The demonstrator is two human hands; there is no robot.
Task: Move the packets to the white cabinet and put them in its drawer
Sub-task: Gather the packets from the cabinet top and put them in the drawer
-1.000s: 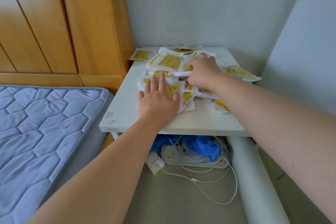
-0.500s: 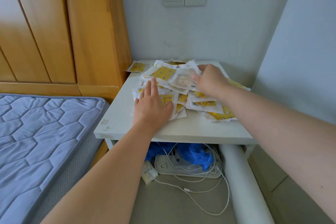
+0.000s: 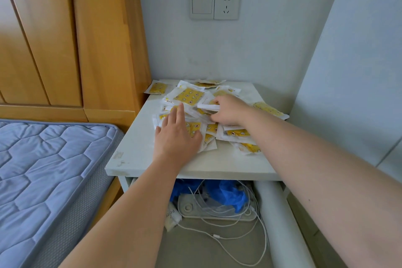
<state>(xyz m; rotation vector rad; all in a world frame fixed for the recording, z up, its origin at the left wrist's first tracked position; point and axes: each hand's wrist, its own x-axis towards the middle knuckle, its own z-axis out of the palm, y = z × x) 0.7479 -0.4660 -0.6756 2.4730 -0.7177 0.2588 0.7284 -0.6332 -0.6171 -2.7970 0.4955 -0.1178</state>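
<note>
Right now, yellow-and-white packets point(image 3: 189, 96) lie heaped on the white bedside table point(image 3: 217, 163), spread over most of the top. One stray packet sits at the back-left corner against the wooden headboard point(image 3: 104, 50). Left hand point(image 3: 177, 137) lies flat on the pile's near-left part, fingers straight, pressing down. Right hand point(image 3: 230, 111) is at the pile's middle, fingers curled, pinching a few packets by their white edges. Under the table are a power strip point(image 3: 195, 209), white cables point(image 3: 228, 239) and a blue plastic bag point(image 3: 228, 193). Blue quilted mattress point(image 3: 43, 169) is on the left.

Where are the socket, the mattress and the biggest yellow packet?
socket point(image 3: 226, 5), head view, middle of its white plate.
mattress point(image 3: 43, 169), head view, its quilted blue top.
packet point(image 3: 188, 96), head view, its yellow middle.
</note>
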